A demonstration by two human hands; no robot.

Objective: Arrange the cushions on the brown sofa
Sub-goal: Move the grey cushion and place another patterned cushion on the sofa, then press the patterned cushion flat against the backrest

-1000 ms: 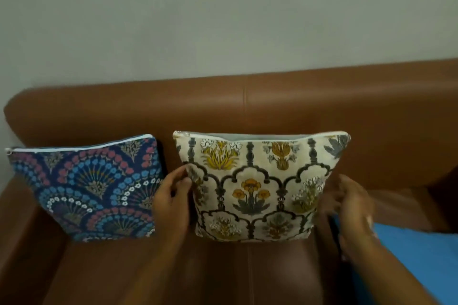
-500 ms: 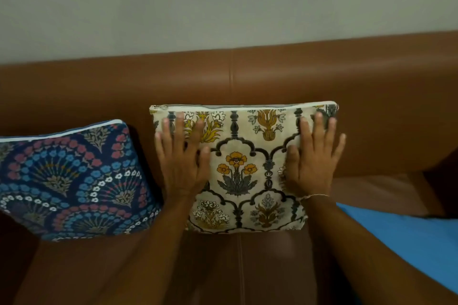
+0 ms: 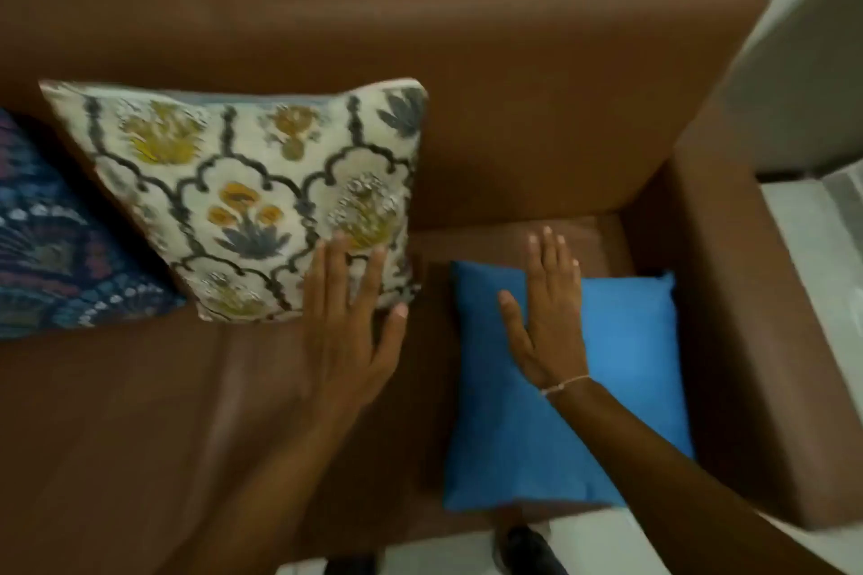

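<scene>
Brown sofa [image 3: 537, 75] holds three cushions.

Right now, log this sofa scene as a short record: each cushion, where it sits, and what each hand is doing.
sofa: brown leather, against a pale wall
floral cushion: cream, propped against the backrest, tilted
patterned navy cushion: at the left edge, partly out of view
blue cushion: plain, lying flat on the seat by the sofa's right arm
left hand: open, fingertips over the floral cushion's lower right corner
right hand: open and flat above the blue cushion; contact unclear
held items: none
</scene>
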